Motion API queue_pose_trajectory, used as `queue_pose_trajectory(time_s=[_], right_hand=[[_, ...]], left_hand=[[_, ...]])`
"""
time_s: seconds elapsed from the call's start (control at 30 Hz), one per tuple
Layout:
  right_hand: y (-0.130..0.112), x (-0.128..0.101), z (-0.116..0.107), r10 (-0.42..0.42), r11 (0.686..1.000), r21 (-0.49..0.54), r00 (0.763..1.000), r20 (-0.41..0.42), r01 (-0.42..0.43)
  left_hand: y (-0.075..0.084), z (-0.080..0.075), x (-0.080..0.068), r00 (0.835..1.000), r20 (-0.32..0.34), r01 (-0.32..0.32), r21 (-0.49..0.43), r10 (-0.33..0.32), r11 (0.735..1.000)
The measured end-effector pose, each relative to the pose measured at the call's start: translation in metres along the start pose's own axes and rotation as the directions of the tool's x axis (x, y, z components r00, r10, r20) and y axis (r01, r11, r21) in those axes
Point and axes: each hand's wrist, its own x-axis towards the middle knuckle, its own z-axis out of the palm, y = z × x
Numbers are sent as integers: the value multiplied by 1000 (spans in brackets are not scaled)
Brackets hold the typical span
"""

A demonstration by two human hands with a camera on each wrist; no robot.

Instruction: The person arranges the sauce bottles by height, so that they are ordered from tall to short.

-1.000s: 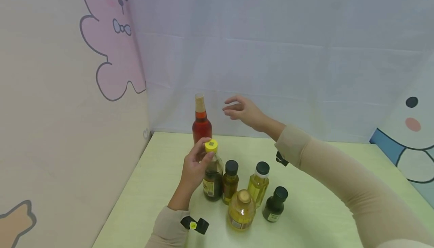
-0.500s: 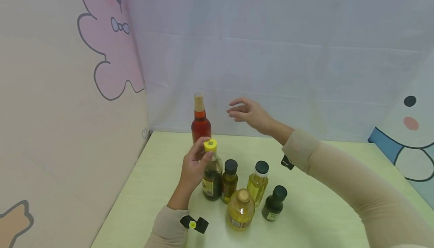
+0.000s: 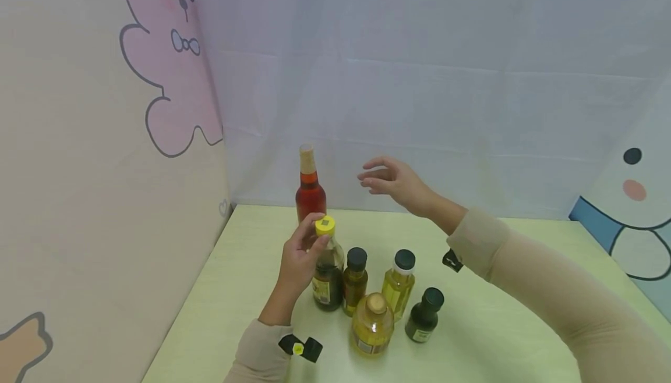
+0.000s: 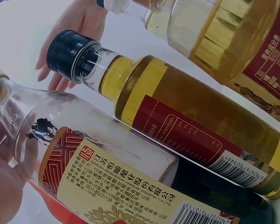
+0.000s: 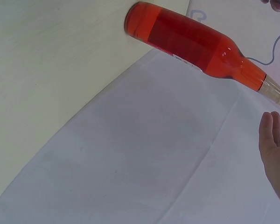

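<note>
The vinegar bottle [image 3: 328,266] stands upright on the table [image 3: 487,336], its yellow cap [image 3: 325,225] pointing up, dark liquid filling its lower half. The left hand [image 3: 300,258] grips its neck just under the cap. Behind it stands a tall red bottle [image 3: 310,188], full of red liquid. The right hand [image 3: 395,182] hovers right of that bottle, fingers spread, holding nothing.

Pale green table [image 3: 498,336] sat in a corner. White sheet [image 3: 445,80] hung behind; cartoon cloth [image 3: 78,167] on the left, another [image 3: 634,220] at right. Soft, even light.
</note>
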Motion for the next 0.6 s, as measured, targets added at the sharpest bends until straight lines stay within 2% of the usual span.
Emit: queue_pose_trajectory(time_s=[0.4, 0.6], right_hand=[[3, -25, -5, -8, 1000, 3, 1000, -10, 8], [5, -35, -7, -1, 1000, 6, 1000, -20, 1]], left_hand=[[-3, 1, -1, 1000, -6, -21, 3, 21, 1000], [-3, 1, -1, 1000, -4, -8, -12, 8, 1000]])
